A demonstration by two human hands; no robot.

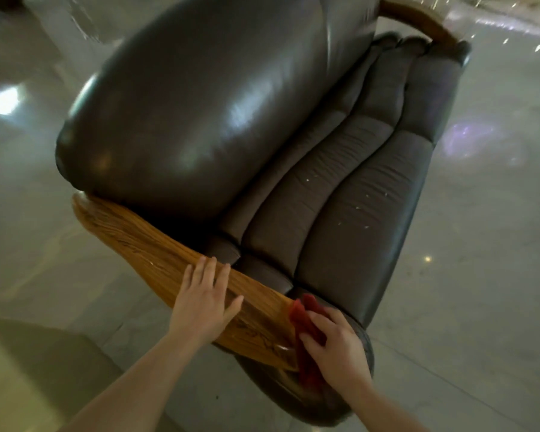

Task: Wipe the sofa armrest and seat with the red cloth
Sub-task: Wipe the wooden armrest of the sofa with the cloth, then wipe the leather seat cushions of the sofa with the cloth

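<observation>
— Looking down, what do you see?
— A sofa (340,198) of dark, glossy leather on a pale, shiny floor (487,275) that throws back scattered lights. Its back bulges smooth; the seat (356,213) is ribbed into long pads with small white specks.
— And the armrest (156,244)?
— Near one, wooden, orange-brown with dark grain, polished. A second wooden arm (418,17) shows at the far end.
— The hands?
— Left hand (203,304) lies flat on the armrest, fingers spread wide, holding nothing. Right hand (337,347) presses the cloth (303,319) against the armrest's front end, fingers curled over it.
— Where exactly is the cloth?
— Red, bunched, at the corner where wood meets the leather front, touching both.
</observation>
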